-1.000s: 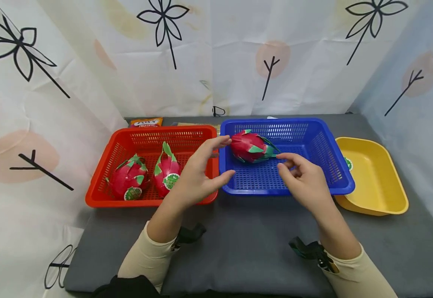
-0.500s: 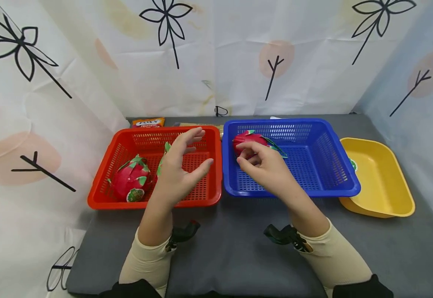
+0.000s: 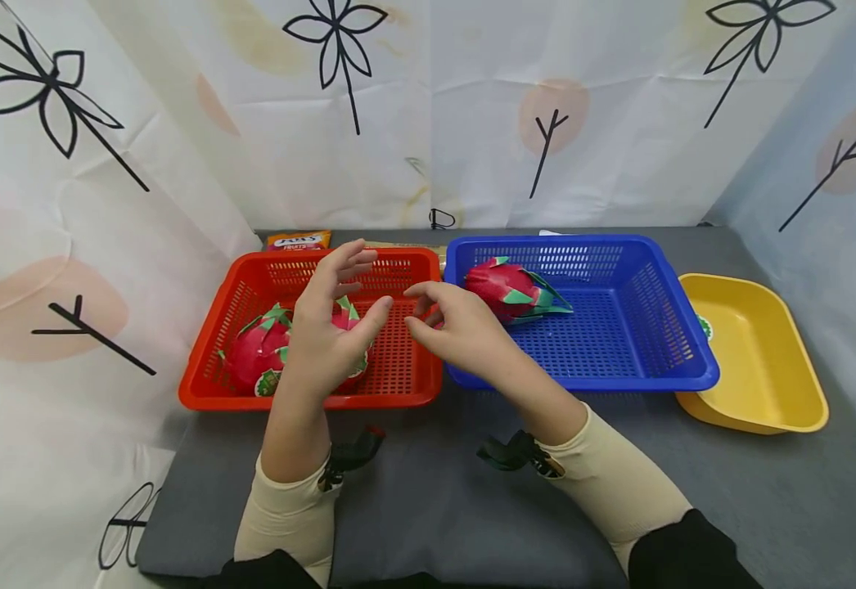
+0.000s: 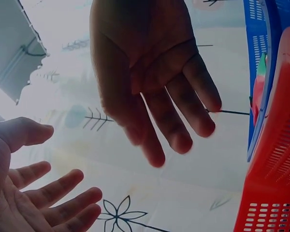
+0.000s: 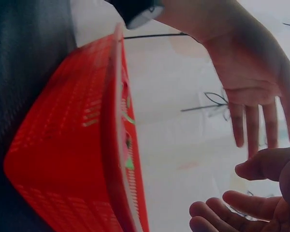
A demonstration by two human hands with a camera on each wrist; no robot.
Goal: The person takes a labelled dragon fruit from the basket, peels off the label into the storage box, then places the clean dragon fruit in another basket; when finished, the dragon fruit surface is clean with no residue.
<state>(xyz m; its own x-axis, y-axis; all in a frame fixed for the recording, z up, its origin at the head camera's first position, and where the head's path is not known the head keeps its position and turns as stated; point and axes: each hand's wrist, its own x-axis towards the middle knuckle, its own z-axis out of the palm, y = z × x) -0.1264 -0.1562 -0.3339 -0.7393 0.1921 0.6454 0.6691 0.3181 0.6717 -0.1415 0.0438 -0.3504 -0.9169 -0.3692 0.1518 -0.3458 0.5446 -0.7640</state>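
My left hand [image 3: 325,331] is raised over the red basket [image 3: 398,398], thumb spread from the fingers, nothing held. It partly covers one dragon fruit [image 3: 347,315]; a second dragon fruit [image 3: 251,356] lies to its left in the same basket. Between the red and blue baskets hovers my right hand [image 3: 465,327], fingers loosely bent and holding nothing. Just behind it, a third dragon fruit [image 3: 505,290] lies at the left end of the blue basket [image 3: 682,327]. The left wrist view shows both hands apart, the left [image 4: 48,203] and the right [image 4: 154,82].
To the right of the blue basket stands a yellow tub [image 3: 759,360] with a green-and-white sticker inside its left wall. An orange snack packet [image 3: 298,240] lies behind the red basket. All stand on a grey table [image 3: 428,499], with a patterned white curtain [image 3: 457,98] behind.
My right hand has swung left from over the blue basket to the red basket's right edge. The left hand has also drifted left, away from the blue basket. The fruits stay in their baskets.
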